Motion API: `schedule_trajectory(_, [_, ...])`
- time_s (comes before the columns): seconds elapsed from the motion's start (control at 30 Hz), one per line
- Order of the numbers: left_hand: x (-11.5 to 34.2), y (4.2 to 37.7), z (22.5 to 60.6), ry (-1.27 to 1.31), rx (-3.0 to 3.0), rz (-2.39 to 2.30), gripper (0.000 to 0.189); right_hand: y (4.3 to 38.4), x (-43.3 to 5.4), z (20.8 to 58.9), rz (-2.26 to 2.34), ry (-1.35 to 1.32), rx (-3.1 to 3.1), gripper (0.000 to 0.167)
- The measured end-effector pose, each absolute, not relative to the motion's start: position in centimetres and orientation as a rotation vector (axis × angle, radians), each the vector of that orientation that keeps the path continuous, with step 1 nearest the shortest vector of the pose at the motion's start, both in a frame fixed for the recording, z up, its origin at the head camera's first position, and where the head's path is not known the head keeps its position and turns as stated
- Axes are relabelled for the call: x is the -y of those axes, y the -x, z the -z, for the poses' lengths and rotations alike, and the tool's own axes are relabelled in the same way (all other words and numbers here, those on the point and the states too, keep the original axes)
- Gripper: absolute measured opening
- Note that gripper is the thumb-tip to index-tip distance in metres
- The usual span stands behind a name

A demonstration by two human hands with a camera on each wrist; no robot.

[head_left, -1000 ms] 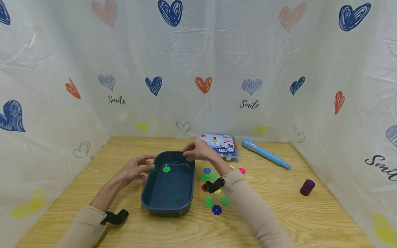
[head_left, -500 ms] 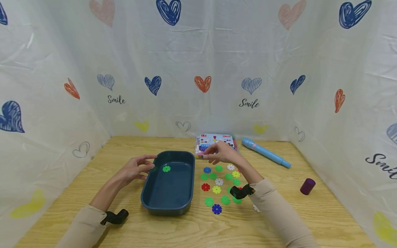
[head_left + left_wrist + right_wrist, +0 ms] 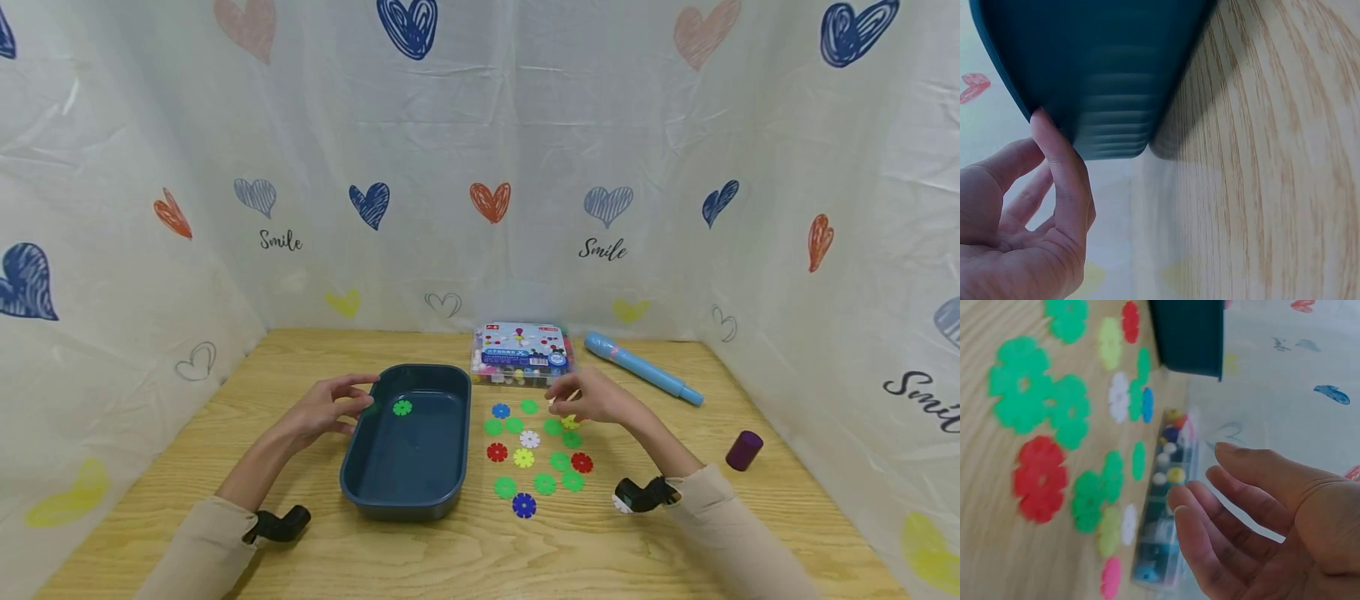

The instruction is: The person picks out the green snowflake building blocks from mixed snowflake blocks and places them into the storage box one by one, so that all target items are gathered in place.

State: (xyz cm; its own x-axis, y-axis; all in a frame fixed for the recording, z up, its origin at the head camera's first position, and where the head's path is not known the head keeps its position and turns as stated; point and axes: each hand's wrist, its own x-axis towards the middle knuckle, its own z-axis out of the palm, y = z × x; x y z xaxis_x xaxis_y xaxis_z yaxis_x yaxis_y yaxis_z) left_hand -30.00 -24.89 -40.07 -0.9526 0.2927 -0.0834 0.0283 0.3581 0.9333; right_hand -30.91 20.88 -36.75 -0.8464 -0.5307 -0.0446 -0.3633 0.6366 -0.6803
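Note:
A dark blue-green plastic tray (image 3: 406, 454) with rounded corners sits on the table, with one green snowflake disc (image 3: 402, 407) in it. Beside its left rim my left hand (image 3: 327, 410) has loosely bent fingers; in the left wrist view a fingertip (image 3: 1041, 122) touches the outer wall near the rim. My right hand (image 3: 588, 395) hovers over the far right part of the scattered discs, thumb and fingers apart in the right wrist view and holding nothing. Around it lie green discs (image 3: 545, 483), red ones (image 3: 582, 462), a white one (image 3: 529, 439) and a dark blue one (image 3: 524, 505).
Behind the discs stands a clear compartment box (image 3: 522, 354) of coloured beads with a printed lid. A light blue microphone-shaped tube (image 3: 643, 369) lies at the back right. A purple cylinder (image 3: 744, 451) rests near the right edge. Heart-printed curtains (image 3: 491, 275) enclose the table.
My right hand has left the far right rim of the tray and moved right and nearer, over the discs, uncovering the bead box. The left hand keeps its place.

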Motion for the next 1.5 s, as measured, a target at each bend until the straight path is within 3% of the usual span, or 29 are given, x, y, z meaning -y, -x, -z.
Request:
schedule_trajectory(0.4, [24.9, 30.0, 40.1, -0.296, -2.393, -1.628, 0.056, 30.3, -22.8, 39.7, 0.89, 0.727, -2.691, 0.021])
schedule_trajectory(1.5, [24.9, 29.8, 40.1, -0.306, -2.373, -1.646, 0.055, 30.2, -24.3, 41.4, 0.907, 0.789, -2.646, 0.015])
